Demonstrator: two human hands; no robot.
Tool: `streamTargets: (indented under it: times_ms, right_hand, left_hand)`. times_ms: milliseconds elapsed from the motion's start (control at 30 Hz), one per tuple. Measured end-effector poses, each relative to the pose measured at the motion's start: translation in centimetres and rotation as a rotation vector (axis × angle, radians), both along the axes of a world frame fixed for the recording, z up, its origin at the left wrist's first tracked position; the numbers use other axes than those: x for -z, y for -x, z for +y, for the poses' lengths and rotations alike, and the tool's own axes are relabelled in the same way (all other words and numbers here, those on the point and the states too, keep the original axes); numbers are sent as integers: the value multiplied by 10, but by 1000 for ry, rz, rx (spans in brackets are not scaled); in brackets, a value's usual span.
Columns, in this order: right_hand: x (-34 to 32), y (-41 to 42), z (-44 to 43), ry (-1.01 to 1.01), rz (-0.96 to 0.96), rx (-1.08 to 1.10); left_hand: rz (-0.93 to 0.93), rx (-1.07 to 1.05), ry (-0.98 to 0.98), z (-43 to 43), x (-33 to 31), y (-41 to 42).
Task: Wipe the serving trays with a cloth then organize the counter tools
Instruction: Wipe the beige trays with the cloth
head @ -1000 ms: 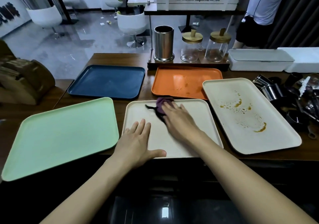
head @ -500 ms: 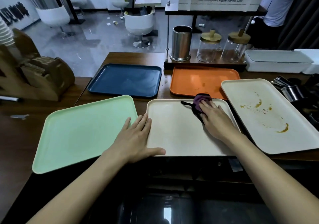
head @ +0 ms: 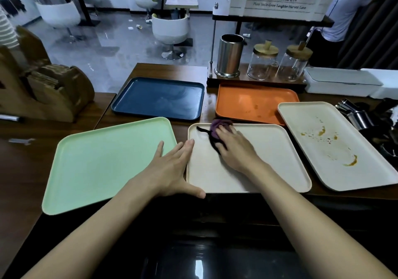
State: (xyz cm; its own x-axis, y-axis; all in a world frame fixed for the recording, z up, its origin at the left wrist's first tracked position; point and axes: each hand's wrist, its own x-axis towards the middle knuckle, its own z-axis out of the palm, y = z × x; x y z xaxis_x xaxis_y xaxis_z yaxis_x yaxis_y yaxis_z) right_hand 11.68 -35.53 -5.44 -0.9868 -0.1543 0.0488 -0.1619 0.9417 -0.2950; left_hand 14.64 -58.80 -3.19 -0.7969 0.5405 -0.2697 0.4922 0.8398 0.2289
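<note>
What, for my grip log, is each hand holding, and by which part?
The right hand presses the bunched purple cloth down onto the middle cream tray; the left hand rests flat at its left edge. Neither grips.

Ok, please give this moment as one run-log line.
step: wiping middle cream tray | right hand: presses purple cloth, far left corner | left hand: flat on tray's left edge | right cream tray: stained

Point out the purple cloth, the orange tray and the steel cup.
purple cloth [head: 218,125], head view, bunched top edge
orange tray [head: 254,102], head view, flat middle
steel cup [head: 229,57], head view, side wall
</note>
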Motion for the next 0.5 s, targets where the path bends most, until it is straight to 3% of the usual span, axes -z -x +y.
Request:
streamTargets:
  times_ms: [200,500]
  right_hand:
    - [7,5,-44,74,17,-184]
    - [-3,-69,-18,250,-119,-371]
  left_hand:
    - [28,-40,-49,0,8,1]
    - [20,-53,-15,2,7,1]
